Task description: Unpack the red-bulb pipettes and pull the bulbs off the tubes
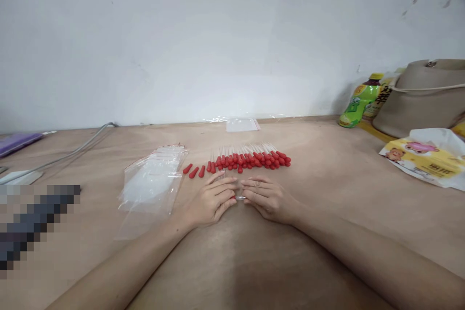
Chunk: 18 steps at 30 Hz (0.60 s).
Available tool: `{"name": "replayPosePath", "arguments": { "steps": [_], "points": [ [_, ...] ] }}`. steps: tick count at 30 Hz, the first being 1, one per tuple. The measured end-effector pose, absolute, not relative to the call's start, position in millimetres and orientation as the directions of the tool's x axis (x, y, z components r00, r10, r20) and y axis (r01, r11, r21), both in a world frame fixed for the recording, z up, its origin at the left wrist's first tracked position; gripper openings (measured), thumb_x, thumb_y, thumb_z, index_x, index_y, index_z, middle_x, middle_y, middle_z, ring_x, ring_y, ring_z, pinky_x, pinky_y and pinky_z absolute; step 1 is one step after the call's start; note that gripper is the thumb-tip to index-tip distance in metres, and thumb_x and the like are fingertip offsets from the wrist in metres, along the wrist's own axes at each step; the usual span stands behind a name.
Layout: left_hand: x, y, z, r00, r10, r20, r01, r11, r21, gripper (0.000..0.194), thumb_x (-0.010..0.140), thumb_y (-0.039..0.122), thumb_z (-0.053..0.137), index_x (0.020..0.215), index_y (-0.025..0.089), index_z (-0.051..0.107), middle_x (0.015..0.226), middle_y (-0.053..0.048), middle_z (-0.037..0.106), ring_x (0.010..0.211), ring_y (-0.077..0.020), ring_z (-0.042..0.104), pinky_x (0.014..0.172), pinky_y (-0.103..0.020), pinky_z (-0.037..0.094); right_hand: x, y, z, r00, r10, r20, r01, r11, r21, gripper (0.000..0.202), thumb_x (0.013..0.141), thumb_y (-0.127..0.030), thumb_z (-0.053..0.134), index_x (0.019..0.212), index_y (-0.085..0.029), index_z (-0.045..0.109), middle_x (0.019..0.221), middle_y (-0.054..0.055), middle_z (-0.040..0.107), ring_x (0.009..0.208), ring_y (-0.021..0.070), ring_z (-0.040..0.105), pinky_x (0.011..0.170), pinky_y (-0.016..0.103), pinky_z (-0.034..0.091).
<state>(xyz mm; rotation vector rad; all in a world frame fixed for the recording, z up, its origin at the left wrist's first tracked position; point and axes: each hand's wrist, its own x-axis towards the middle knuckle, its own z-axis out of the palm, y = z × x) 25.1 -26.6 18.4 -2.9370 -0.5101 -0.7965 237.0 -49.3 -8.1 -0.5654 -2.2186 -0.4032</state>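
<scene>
Our left hand (217,198) is nearly closed, its fingertips around the red end of a dropper (240,198); our right hand (267,196), just as closed, grips the clear tube. We hold the dropper level, nearer us than the pile (250,159). Left of the pile, clear bags (148,181) overlap on the surface (327,160); well right of it leans a bottle (358,101).

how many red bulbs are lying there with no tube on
3 that I can see, beside the left end of the dropper pile: a leftmost bulb, a middle bulb and a right-hand bulb. More may be hidden in the pile.
</scene>
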Motion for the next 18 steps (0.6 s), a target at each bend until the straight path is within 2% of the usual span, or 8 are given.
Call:
{"name": "replayPosePath", "arguments": {
  "steps": [5,9,14,18],
  "points": [
    [23.8,-25.2,16.5,0.812,0.294,0.504,0.331,-0.943,0.016,0.014,0.087,0.018,0.045,0.084,0.016,0.058,0.102,-0.004,0.066,0.112,-0.0174,0.051,0.105,-0.039,0.029,238.5,-52.1,-4.5,-0.598,0.217,0.772,0.532,0.827,0.179,0.014,0.083,-0.015,0.053,0.095,-0.012,0.060,0.097,0.009,0.068,0.097,0.0162,0.061,0.089,0.032,0.048],
    [22.2,-24.5,15.4,0.803,0.276,0.528,0.320,-0.947,0.008,0.013,0.087,0.017,0.045,0.084,0.015,0.058,0.102,-0.004,0.066,0.112,-0.0175,0.051,0.104,-0.039,0.030,241.7,-53.3,-4.6,-0.595,0.194,0.780,0.528,0.827,0.196,0.016,0.082,-0.013,0.054,0.097,-0.011,0.060,0.097,0.010,0.068,0.098,0.0169,0.060,0.089,0.034,0.048],
    [21.2,-27.8,15.7,0.775,0.289,0.561,0.347,-0.938,0.005,0.014,0.087,0.022,0.046,0.088,0.016,0.059,0.098,-0.006,0.066,0.104,-0.0197,0.052,0.091,-0.037,0.041,243.2,-55.9,-4.8,-0.629,0.198,0.751,0.481,0.859,0.177,0.022,0.082,-0.008,0.051,0.103,-0.011,0.058,0.097,0.010,0.067,0.105,0.0191,0.056,0.092,0.038,0.047],
    [18.5,-29.9,13.9,0.785,0.291,0.546,0.349,-0.937,-0.002,0.012,0.086,0.022,0.048,0.085,0.017,0.059,0.096,-0.005,0.065,0.096,-0.0195,0.053,0.082,-0.035,0.043,245.5,-59.5,-1.9,-0.650,0.183,0.738,0.468,0.861,0.198,0.026,0.083,-0.007,0.048,0.107,-0.011,0.056,0.099,0.010,0.066,0.109,0.0191,0.054,0.093,0.039,0.046]
  ]
}}
